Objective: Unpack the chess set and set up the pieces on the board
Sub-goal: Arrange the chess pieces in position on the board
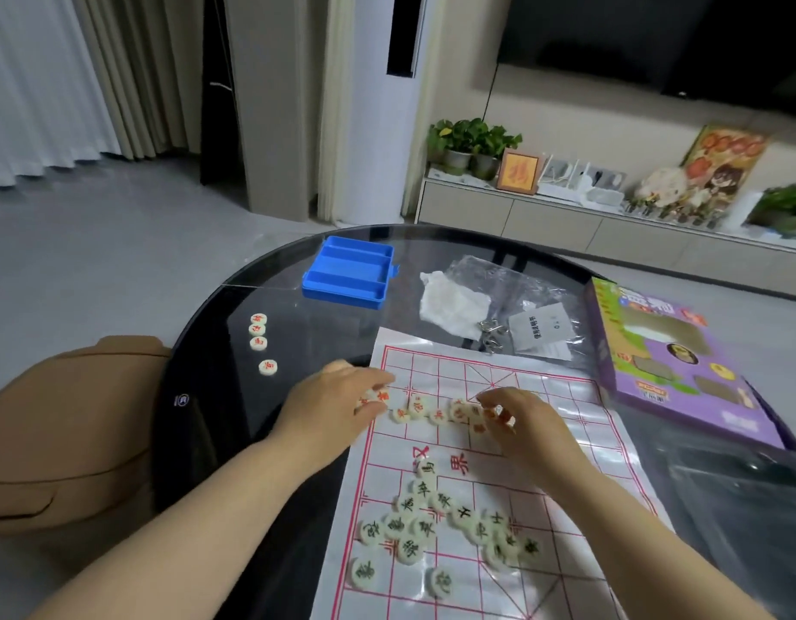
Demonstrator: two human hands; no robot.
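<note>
On the paper xiangqi board (432, 364), the left hand (338, 396) curls its fingers round red-lettered pieces (416, 409) at the board's left edge, the right hand (517, 418) pinches others in that row, and the black-lettered pieces (432, 516) lie heaped nearer the person.

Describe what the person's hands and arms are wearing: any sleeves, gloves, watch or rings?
Nothing worn shows. The left hand and right hand are ungloved; the left forearm and right forearm are bare down to the frame edge, with no sleeve, watch or bracelet. The fingers are too blurred to rule out rings.
</note>
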